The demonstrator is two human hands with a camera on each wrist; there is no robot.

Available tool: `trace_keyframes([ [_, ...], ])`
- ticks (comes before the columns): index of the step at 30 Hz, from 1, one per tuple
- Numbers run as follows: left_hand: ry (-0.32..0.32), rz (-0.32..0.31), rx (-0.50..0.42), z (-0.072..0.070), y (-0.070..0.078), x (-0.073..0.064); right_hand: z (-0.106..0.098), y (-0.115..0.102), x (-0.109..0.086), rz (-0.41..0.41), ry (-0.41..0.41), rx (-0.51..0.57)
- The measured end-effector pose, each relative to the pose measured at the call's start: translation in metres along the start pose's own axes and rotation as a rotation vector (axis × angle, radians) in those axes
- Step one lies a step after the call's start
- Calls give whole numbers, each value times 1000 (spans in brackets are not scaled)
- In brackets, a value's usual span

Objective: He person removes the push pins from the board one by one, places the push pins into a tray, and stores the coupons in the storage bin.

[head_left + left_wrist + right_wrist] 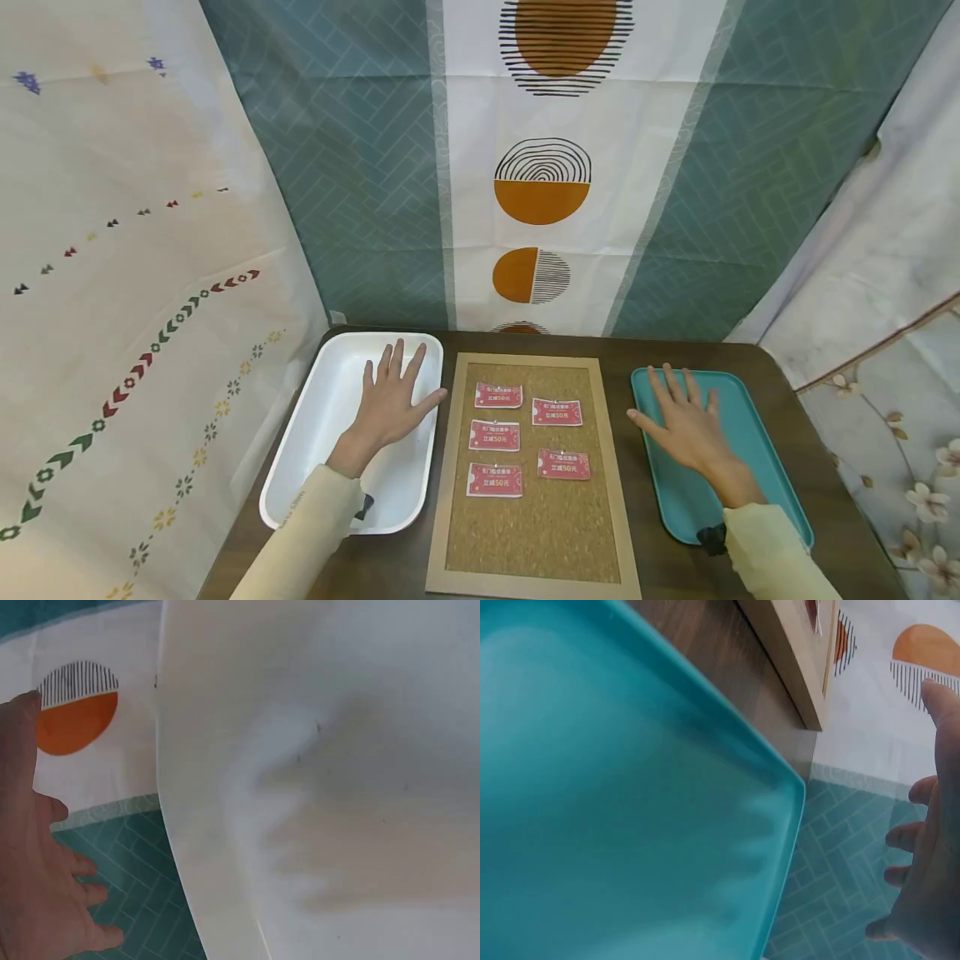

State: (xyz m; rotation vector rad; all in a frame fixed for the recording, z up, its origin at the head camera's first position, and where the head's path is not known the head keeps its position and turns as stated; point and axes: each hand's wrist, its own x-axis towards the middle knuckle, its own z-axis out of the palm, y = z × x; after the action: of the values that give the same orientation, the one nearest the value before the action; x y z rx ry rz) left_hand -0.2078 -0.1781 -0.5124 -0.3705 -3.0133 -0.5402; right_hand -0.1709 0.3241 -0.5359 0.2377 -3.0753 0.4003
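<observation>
From my station, the left hand [386, 404] hovers over a white tray [315, 450], grip spread wide. Five pink coupons [494, 436] reading "立减50元" sit on the corkboard [525, 542]. The right hand [686, 425], grip equally wide, hangs above a teal tray [750, 450].

Both sleeves [311, 525] are pale cream; each wrist [738, 485] bears a black piece [712, 539].

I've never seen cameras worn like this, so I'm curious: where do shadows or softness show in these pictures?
Left wrist view: a soft, blurry-edged shadow with finger shapes falls inside the white tray; right wrist view: fainter finger-like shadows darken the teal tray; head view: the red coupons are clear enough to read "50".
</observation>
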Motion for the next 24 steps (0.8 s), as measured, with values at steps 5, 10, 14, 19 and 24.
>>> trace_keyframes([
  [5,4,43,-2,-2,20,3,2,-10,2,-27,-17,12],
  [10,-13,83,-26,-4,39,6,6,-20,3,-64,-11,37],
  [14,-27,91,-30,-1,51,8,10,-28,5,-83,0,43],
  [19,-33,114,-24,10,66,7,15,-37,5,-91,-24,10],
  [24,-44,122,-34,24,81,2,22,-46,4,-102,-35,22],
])
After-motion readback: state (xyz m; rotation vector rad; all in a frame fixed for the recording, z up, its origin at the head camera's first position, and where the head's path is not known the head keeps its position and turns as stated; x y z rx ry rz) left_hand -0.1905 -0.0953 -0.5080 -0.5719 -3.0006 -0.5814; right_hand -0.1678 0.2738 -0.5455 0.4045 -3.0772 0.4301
